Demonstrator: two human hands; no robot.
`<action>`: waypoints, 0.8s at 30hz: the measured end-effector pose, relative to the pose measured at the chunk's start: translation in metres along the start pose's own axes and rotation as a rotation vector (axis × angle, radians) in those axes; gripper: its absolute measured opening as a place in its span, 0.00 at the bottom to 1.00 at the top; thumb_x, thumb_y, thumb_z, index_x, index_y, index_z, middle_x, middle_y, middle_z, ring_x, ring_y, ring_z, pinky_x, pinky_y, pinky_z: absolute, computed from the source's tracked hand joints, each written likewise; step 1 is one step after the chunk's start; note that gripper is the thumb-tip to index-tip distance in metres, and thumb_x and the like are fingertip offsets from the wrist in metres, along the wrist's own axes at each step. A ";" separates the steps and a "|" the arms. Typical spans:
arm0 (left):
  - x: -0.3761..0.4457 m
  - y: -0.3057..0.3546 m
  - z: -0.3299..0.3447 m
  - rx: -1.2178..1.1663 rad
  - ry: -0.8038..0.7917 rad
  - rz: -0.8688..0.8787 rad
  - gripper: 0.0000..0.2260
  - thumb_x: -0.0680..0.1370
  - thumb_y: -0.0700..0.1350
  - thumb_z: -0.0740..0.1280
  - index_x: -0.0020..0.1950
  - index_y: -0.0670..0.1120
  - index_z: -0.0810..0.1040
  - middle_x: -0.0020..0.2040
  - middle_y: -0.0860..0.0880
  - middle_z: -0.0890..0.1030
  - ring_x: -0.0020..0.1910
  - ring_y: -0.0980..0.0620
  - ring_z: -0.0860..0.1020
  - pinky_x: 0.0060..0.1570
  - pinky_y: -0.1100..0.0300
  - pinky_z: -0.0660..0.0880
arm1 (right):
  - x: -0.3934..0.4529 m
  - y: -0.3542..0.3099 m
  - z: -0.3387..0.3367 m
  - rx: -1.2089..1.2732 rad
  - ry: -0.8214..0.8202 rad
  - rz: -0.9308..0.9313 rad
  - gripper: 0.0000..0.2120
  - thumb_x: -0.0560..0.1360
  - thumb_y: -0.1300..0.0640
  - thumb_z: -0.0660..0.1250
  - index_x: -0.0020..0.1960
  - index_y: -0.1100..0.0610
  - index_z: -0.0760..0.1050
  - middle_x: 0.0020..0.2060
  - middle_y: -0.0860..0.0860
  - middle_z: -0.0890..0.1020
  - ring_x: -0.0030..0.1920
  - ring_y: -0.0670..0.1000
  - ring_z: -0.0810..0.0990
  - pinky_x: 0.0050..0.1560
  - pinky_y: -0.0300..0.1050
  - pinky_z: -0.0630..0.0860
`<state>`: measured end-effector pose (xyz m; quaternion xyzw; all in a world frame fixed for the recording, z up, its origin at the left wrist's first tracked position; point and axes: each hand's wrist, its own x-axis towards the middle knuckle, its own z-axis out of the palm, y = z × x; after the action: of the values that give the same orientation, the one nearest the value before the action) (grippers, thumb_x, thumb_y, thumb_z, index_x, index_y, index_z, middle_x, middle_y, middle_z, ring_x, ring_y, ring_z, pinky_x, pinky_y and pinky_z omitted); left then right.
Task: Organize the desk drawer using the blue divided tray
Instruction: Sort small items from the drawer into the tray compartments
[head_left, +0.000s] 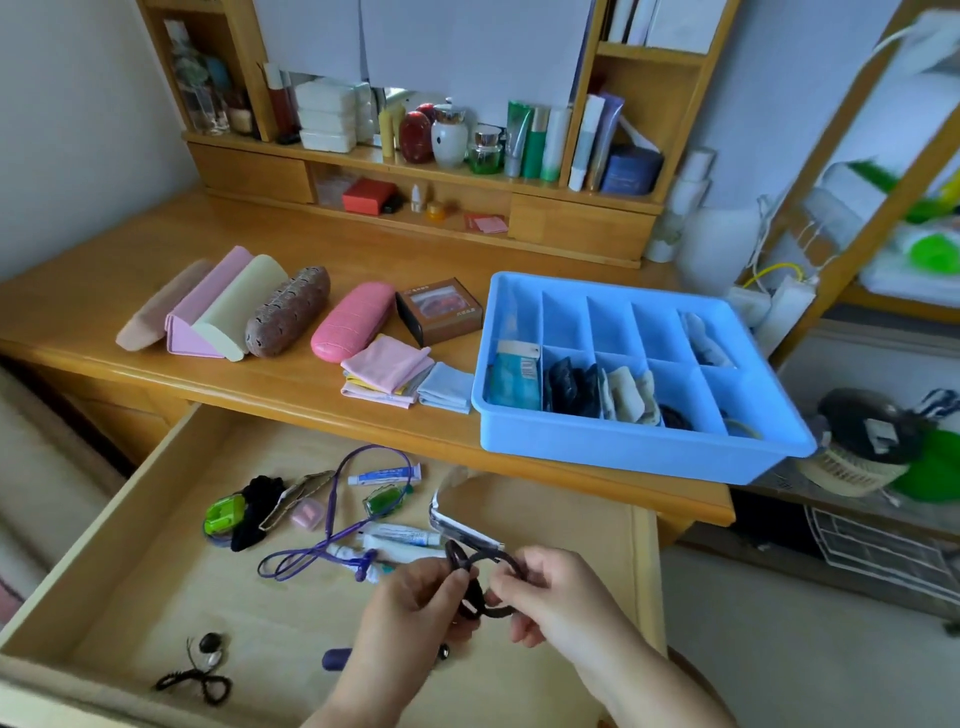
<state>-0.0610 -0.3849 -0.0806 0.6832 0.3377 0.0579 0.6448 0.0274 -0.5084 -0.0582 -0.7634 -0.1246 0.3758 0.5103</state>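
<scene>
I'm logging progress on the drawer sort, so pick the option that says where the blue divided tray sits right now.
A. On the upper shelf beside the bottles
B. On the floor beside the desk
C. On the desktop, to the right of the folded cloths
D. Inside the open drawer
C: the blue divided tray stands on the desktop right of the folded cloths, while the open drawer below holds only loose items.

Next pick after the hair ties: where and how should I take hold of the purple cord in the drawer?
Pinch the purple cord at its upright middle run, coming from above. That stretch lies flat on bare drawer floor, while its lower loops cross the white tubes.
</scene>
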 end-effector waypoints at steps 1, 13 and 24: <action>0.000 0.000 0.002 0.004 -0.009 0.001 0.09 0.78 0.38 0.64 0.42 0.42 0.83 0.33 0.42 0.83 0.32 0.47 0.82 0.43 0.41 0.78 | -0.002 0.000 -0.004 0.063 -0.015 0.011 0.04 0.75 0.57 0.66 0.43 0.55 0.78 0.33 0.50 0.83 0.26 0.47 0.75 0.30 0.38 0.72; 0.004 -0.007 0.017 -0.127 -0.025 -0.107 0.10 0.78 0.33 0.62 0.42 0.37 0.81 0.30 0.44 0.83 0.27 0.49 0.81 0.30 0.59 0.80 | 0.001 -0.067 -0.170 -0.166 1.003 -0.700 0.15 0.76 0.59 0.65 0.56 0.41 0.79 0.33 0.45 0.83 0.31 0.43 0.81 0.38 0.39 0.79; 0.002 -0.003 0.020 -0.062 -0.275 -0.081 0.10 0.81 0.38 0.58 0.45 0.37 0.78 0.41 0.40 0.83 0.38 0.41 0.83 0.40 0.53 0.80 | -0.010 -0.024 -0.108 -0.703 0.600 -0.579 0.19 0.71 0.40 0.63 0.58 0.45 0.77 0.61 0.38 0.72 0.44 0.41 0.78 0.47 0.38 0.76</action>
<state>-0.0506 -0.4007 -0.0875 0.6504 0.2717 -0.0518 0.7075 0.1007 -0.5771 -0.0116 -0.8961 -0.2969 -0.0789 0.3203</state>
